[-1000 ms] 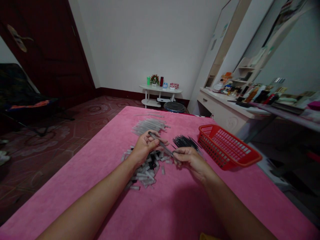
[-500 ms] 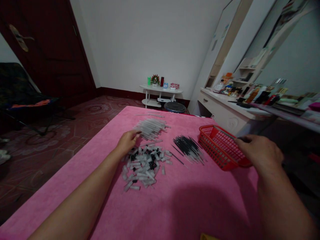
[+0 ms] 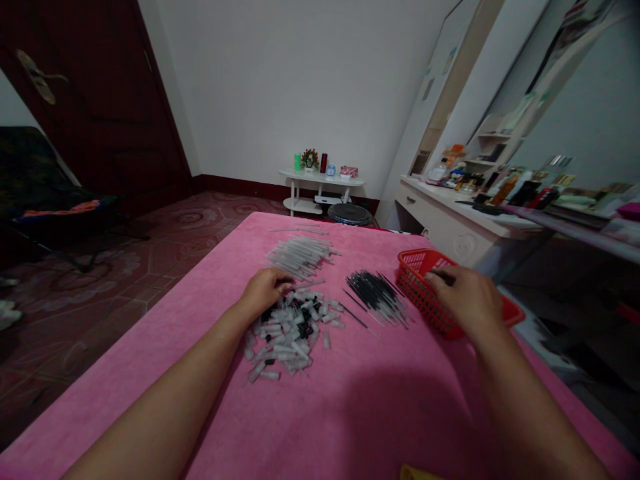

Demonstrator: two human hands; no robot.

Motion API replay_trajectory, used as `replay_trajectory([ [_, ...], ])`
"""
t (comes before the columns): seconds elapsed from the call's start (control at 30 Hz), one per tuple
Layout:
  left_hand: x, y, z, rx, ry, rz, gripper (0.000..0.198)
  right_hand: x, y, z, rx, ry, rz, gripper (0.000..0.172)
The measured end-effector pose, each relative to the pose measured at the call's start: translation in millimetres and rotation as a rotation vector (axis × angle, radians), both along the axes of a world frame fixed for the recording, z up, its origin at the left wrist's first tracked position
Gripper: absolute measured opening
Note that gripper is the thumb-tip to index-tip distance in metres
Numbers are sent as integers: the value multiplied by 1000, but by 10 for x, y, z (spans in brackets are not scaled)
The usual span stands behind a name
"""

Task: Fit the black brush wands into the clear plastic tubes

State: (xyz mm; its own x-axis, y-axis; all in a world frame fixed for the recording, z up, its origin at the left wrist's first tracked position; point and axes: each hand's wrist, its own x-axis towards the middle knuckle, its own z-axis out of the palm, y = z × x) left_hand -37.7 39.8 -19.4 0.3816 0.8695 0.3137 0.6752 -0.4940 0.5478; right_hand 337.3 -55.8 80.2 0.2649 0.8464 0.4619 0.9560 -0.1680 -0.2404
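My left hand (image 3: pixel 264 291) rests knuckles-up at the far edge of a heap of short grey and black caps (image 3: pixel 289 333). Its fingers are curled under, and what they hold, if anything, is hidden. Just beyond it lies a bundle of clear tubes (image 3: pixel 300 255). A fan of thin black refills (image 3: pixel 376 297) lies to the right of the heap. My right hand (image 3: pixel 465 296) hovers over the near corner of the red plastic basket (image 3: pixel 511 313), fingers loosely stretched to the left with nothing seen in them.
All of this lies on a pink cloth (image 3: pixel 350 407) over the table. A dressing table (image 3: pixel 465 227) crowded with bottles stands at the right. A small white side table (image 3: pixel 321 187) stands by the far wall, and a dark chair (image 3: pixel 45 200) at the left.
A second ago both hands held a pen over the heap. My right hand then swung out over the basket and has now drawn back left; my left hand reached to the clear tubes and returned.
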Motion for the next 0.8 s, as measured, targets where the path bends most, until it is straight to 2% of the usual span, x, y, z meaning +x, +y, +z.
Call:
replay_trajectory([
  [0.1, 50, 4, -30, -1, 5, -37, 31, -414, 24, -137, -128, 28, 270, 25],
  [0.17, 69, 6, -43, -13, 6, -54, 36, -674, 14, -274, -218, 23, 354, 22],
  [0.27, 76, 2, -49, -4, 50, -64, 41, -926, -36, -469, -378, -67, 339, 19],
  [0.37, 78, -16, -32, 25, 134, -65, 43, -995, -75, -571, -470, -132, 293, 16],
  [0.57, 120, -117, 81, 62, 259, 25, 34, -926, -46, -526, -379, -53, 284, 13],
  [0.8, 162, -177, 150, 115, 196, 24, 33, -907, -47, -429, -168, 167, 465, 22],
])
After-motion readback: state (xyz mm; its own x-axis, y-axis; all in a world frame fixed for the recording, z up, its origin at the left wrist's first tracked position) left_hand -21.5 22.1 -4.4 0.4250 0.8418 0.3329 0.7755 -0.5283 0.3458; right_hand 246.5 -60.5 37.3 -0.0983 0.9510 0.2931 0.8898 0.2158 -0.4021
